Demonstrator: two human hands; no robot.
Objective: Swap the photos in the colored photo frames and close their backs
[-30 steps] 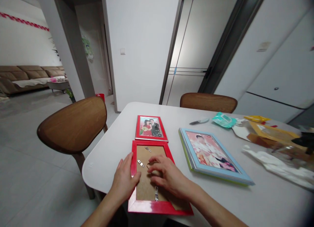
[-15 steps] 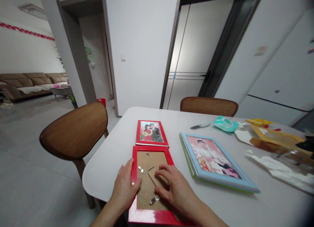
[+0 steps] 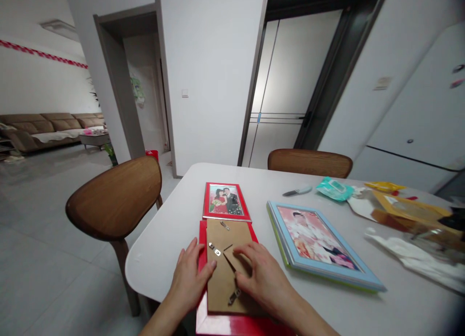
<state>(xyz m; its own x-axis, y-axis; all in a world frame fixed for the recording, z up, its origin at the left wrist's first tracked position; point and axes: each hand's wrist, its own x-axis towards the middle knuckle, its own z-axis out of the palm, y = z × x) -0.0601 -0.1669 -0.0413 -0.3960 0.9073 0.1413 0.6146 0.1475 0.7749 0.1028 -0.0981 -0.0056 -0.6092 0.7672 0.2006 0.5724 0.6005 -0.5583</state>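
A red photo frame (image 3: 218, 325) lies face down near the table's front edge. Its brown backing board (image 3: 221, 282), with metal clips (image 3: 214, 249) on it, sits raised and slightly askew over the frame. My right hand (image 3: 263, 278) pinches the board's cut flap between thumb and fingers. At the left side, my left hand (image 3: 191, 273) rests against the frame with fingers spread and the thumb by the board's edge. Just beyond is a second red photo frame (image 3: 207, 205), face up with a picture of a couple.
Blue and green photo frames (image 3: 329, 263) lie stacked at the right. Behind them are a knife (image 3: 297, 191) and a teal wipes pack (image 3: 334, 188). Brown packaging (image 3: 410, 211) and a white glove-like cloth (image 3: 407, 253) lie far right. Wooden chairs (image 3: 116, 198) stand at the table.
The backing board has come up out of the frame's recess and shifted slightly, with my right hand on its flap. My left hand stays at the frame's left side.
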